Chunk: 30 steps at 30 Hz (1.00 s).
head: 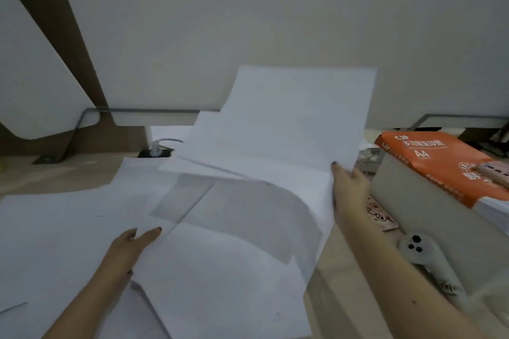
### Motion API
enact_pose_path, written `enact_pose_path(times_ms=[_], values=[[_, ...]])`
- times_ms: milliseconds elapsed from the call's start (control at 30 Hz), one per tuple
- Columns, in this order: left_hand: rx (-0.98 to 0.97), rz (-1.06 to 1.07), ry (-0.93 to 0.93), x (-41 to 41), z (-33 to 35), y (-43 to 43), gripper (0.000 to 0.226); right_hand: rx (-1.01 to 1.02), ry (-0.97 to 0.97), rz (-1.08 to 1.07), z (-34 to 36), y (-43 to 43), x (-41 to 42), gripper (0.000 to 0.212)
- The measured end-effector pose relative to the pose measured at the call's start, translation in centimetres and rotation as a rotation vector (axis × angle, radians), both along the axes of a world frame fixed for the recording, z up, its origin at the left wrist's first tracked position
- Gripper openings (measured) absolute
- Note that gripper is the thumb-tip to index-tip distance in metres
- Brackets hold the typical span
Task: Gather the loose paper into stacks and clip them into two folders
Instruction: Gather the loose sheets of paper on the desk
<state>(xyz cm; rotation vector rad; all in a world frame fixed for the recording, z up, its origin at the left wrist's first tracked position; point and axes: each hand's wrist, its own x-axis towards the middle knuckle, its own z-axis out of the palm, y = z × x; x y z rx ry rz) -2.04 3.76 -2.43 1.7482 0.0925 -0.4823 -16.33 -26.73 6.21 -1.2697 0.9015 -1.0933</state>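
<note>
Loose white paper sheets lie scattered and overlapping across the desk. My right hand grips the right edge of a lifted bunch of sheets, which curves up off the desk toward the wall. My left hand holds the left edge of the sheets in front of me, its fingers partly slid under the paper. No folder or clip is in sight.
An orange A4 paper ream rests on a grey box at the right. A white controller and a small cartoon-printed item lie beside the box. A cable port with a plug sits at the back.
</note>
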Motion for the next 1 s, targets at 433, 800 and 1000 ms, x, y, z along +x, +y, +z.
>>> enact_pose_path(times_ms=[433,800,1000], values=[[-0.029,-0.158,0.028,-3.6,-0.3,1.6,0.035,0.334,0.158,0.417,-9.7,10.1,-5.4,0.017],[-0.328,0.013,0.284,-5.5,-0.6,2.9,0.026,0.097,0.797,1.210,-4.9,9.8,-9.0,0.037],[-0.324,-0.042,0.305,-4.2,-1.0,2.6,0.034,-0.238,0.660,0.529,-6.7,3.6,-4.6,0.013]])
